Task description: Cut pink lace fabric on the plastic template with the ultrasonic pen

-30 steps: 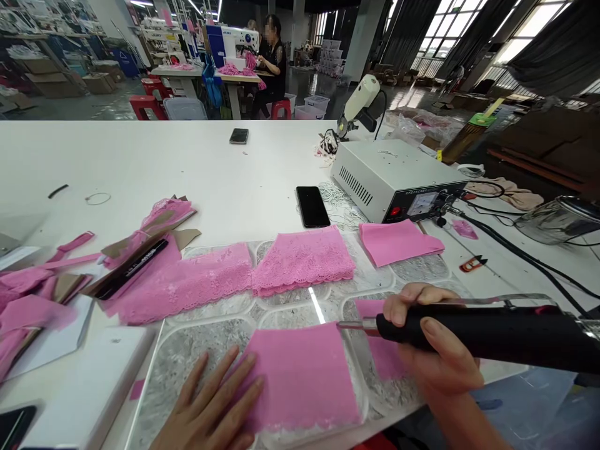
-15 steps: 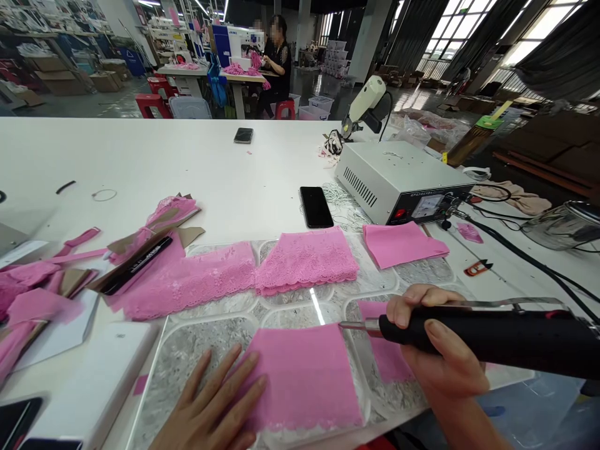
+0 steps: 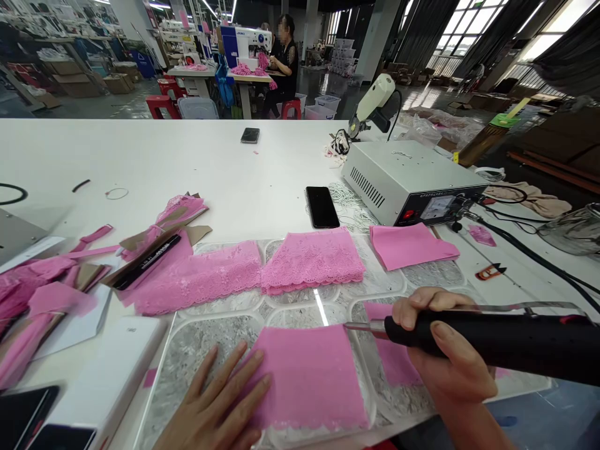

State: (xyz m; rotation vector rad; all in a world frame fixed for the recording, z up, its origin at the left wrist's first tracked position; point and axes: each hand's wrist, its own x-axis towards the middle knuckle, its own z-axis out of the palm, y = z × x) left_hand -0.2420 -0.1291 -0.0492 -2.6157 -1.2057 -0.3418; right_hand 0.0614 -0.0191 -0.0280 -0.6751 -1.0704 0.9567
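Observation:
My left hand [image 3: 222,394] lies with fingers spread on the left edge of a flat pink fabric piece [image 3: 307,378]. My right hand [image 3: 450,347] is wrapped round a thick black handheld welder [image 3: 492,344] with a lever along its top. The welder's slim metal tip points left and meets the upper right corner of that fabric. Whether it presses down, I cannot tell. Partly beneath the tool lies another pink piece [image 3: 394,356]. Beyond the hands sit a stack of pink lace pieces [image 3: 314,262] and a folded plain pink piece [image 3: 412,245].
A marble-patterned mat [image 3: 201,350] lies under the fabric. At the right stands a grey power box [image 3: 412,178] with black cables. A black phone [image 3: 322,207] and orange snips [image 3: 490,271] lie nearby. A white box [image 3: 105,375] and pink bundles [image 3: 47,294] are left. A person [image 3: 284,65] sits behind.
The whole view has shifted slightly, so things appear a little further right. Both hands, the welder and the fabric keep their places relative to one another.

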